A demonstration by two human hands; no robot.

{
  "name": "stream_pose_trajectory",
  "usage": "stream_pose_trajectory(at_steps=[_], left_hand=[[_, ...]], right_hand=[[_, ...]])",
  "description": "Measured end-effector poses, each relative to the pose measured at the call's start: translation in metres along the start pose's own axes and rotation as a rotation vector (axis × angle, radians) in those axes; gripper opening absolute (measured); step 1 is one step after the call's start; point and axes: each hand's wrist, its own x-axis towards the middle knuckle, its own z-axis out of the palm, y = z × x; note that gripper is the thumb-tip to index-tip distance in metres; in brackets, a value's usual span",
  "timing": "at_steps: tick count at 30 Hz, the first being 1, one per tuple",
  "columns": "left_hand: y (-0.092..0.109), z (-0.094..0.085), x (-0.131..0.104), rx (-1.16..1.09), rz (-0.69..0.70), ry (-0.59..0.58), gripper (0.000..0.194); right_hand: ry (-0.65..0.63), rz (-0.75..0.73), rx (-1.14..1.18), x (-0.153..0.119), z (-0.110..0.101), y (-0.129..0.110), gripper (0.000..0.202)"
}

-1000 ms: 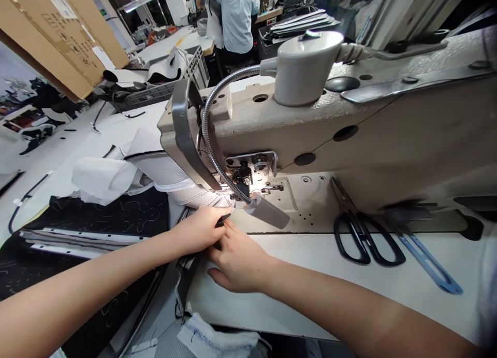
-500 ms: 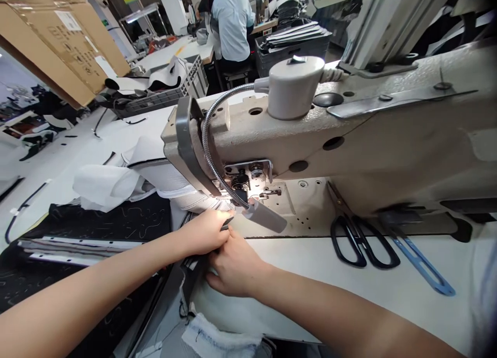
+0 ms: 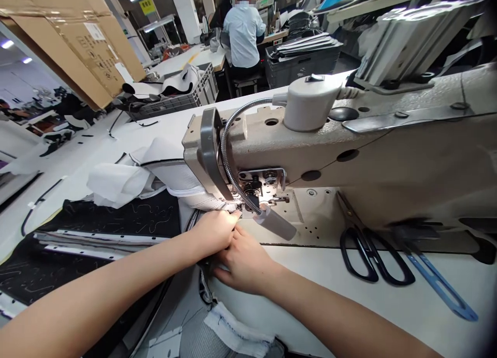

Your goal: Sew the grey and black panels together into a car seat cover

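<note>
A sewing machine (image 3: 248, 145) stands in front of me, its lamp lighting the needle area. My left hand (image 3: 219, 231) is just before the presser foot, fingers closed and pressed on the edge of the fabric piece (image 3: 204, 200) that runs under the machine head. Close against it, my right hand (image 3: 244, 262) is closed on the dark trim of the same work, thumb tucked below. Both hands cover most of what they grip. Grey mesh fabric (image 3: 198, 324) with a white strip hangs toward me below the hands.
Black-handled scissors (image 3: 359, 239) and a blue flat tool (image 3: 440, 285) lie right of the needle. Black stitched panels (image 3: 128, 218) are at left, with white fabric (image 3: 120, 184) behind. A cardboard box (image 3: 81, 52), grey crates (image 3: 303, 62) and a seated person (image 3: 244, 34) are farther back.
The view has shifted, so the machine appears farther right and lower. My hands stay by the needle area; the dark tip that showed between my fingers is now covered.
</note>
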Motion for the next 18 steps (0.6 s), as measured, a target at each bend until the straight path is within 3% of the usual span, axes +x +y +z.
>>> stream_pose_trajectory(at_steps=[9, 18], left_hand=[[-0.0007, 0.0026, -0.0048, -0.116, -0.027, 0.08, 0.037], [-0.0038, 0.0048, -0.0064, -0.256, -0.03, 0.125, 0.051]], right_hand=[[-0.008, 0.012, 0.004, 0.0001, -0.0043, -0.002, 0.025], [-0.013, 0.019, 0.005, 0.0, -0.0049, -0.005, 0.021]])
